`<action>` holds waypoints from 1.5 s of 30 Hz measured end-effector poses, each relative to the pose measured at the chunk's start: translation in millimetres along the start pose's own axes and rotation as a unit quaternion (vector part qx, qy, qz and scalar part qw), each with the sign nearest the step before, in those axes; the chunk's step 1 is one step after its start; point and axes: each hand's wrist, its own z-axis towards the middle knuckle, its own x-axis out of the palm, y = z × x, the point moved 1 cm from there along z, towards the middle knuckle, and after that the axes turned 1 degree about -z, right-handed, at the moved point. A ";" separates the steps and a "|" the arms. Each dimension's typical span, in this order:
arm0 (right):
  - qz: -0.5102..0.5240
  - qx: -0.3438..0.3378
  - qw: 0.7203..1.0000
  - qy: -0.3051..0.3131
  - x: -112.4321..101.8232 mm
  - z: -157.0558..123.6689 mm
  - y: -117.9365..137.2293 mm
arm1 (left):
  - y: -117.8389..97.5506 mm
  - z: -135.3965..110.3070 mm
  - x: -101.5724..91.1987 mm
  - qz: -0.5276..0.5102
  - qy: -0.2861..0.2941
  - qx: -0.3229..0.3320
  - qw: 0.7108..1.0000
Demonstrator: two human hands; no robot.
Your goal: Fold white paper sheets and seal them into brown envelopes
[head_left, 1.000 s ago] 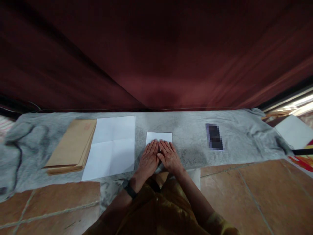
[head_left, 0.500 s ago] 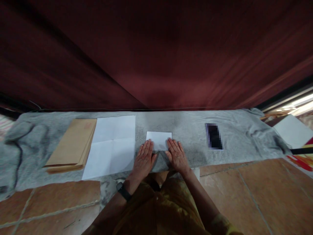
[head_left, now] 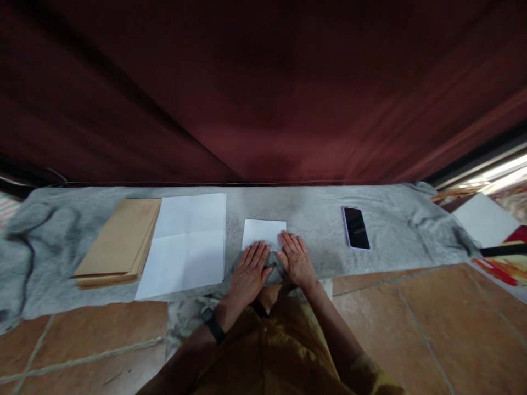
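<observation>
A small white folded paper (head_left: 263, 230) lies flat on the grey cloth in front of me. My left hand (head_left: 250, 270) is palm down, its fingertips on the paper's near edge and its fingers stretched out. At the paper's right side rests my right hand (head_left: 297, 259), also flat, with the fingers extended and the fingertips by the near right corner. Neither hand grips anything. Large white sheets (head_left: 185, 241) with crease lines lie to the left of my left hand.
A stack of brown envelopes (head_left: 119, 238) sits left of the sheets, partly touching them. On the right lies a phone (head_left: 356, 227) with a purple edge. The grey cloth (head_left: 395, 225) covers a long narrow surface before a dark red curtain (head_left: 263, 109). Tiled floor (head_left: 379, 318) shows below.
My left hand has slid right and slightly nearer me along the paper's near edge, uncovering its left corner. My right hand stays almost in place. The view has shifted slightly.
</observation>
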 end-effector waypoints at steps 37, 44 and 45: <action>-0.010 -0.046 0.999 -0.003 4.8 -27.2 4.5 | -4.8 -1.0 -6.5 0.026 0.054 0.029 0.998; -0.010 -0.036 0.999 -0.004 4.3 -30.2 -3.8 | -5.4 -1.3 -5.4 0.029 0.049 0.023 0.998; -0.008 -0.034 0.999 -0.005 4.0 -30.7 -5.5 | -5.0 -1.6 -4.9 0.028 0.046 0.022 0.998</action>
